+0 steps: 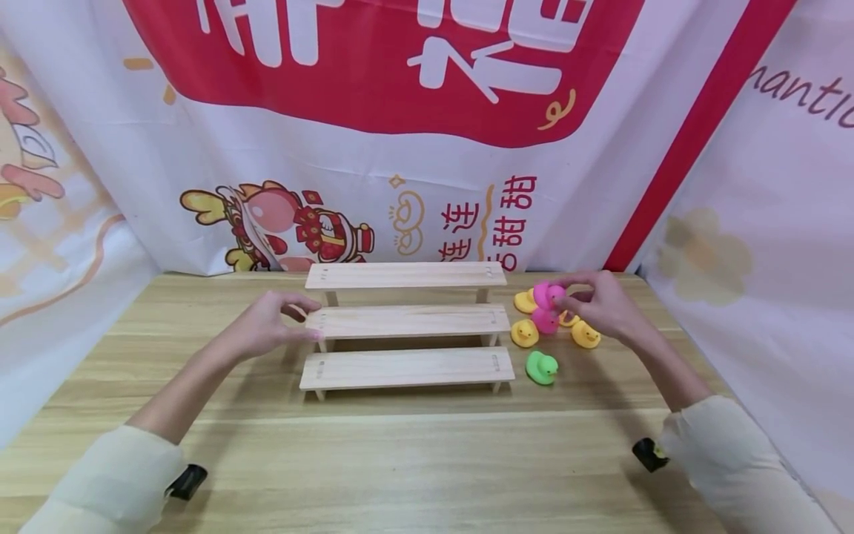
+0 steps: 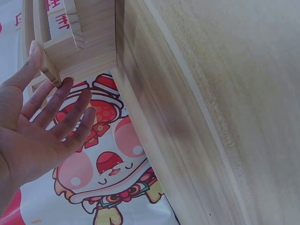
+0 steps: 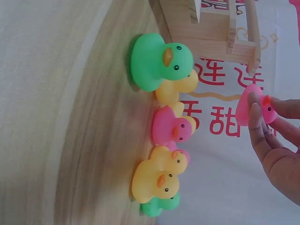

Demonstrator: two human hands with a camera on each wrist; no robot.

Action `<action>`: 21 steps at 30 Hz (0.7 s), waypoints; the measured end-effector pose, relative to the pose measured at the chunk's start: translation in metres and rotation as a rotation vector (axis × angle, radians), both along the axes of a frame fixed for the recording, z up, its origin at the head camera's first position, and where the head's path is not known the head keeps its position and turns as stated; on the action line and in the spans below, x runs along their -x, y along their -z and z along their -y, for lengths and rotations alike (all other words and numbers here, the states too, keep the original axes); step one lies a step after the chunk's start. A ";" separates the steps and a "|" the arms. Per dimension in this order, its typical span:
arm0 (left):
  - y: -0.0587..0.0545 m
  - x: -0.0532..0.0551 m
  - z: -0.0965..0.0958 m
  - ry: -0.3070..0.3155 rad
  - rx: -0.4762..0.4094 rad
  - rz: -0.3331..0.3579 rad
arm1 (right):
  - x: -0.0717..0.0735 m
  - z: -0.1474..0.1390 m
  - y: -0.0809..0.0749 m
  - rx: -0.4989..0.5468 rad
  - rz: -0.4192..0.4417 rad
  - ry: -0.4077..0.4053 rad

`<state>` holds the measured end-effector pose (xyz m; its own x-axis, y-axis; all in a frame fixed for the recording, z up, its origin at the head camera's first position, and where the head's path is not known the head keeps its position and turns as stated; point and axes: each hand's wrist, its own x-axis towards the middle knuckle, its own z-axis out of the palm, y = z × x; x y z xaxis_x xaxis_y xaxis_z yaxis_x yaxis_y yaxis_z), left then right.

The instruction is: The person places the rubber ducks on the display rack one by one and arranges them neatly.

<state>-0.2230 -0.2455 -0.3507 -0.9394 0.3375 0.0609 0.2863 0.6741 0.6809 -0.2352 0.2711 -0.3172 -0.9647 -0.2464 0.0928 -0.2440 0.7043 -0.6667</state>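
Observation:
A three-step wooden shelf (image 1: 407, 322) stands on the table. My left hand (image 1: 275, 326) is at the left end of its middle step; in the left wrist view the thumb and forefinger of the left hand (image 2: 44, 122) hold the plank's end (image 2: 50, 70), other fingers spread. To the right of the shelf, my right hand (image 1: 597, 302) pinches a pink rubber duck (image 1: 547, 296) between thumb and fingers. The right wrist view shows this pink duck (image 3: 251, 107) lifted off the table, in the right hand (image 3: 276, 145).
Below the held duck, several rubber ducks cluster on the table: a green duck (image 1: 542, 368) nearest, yellow ducks (image 1: 525, 334) and another pink duck (image 1: 545, 321). One more green duck (image 3: 159, 205) shows in the right wrist view. A printed cloth (image 1: 427, 200) hangs behind.

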 end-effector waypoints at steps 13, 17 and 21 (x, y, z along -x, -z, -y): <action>-0.001 0.000 0.000 0.003 -0.001 0.001 | 0.003 0.012 -0.014 0.012 -0.015 0.059; -0.001 -0.001 0.000 0.003 0.001 0.000 | 0.003 0.015 -0.017 0.051 -0.037 0.053; 0.000 -0.001 0.000 0.005 -0.006 -0.006 | 0.004 0.019 -0.022 0.062 -0.074 0.045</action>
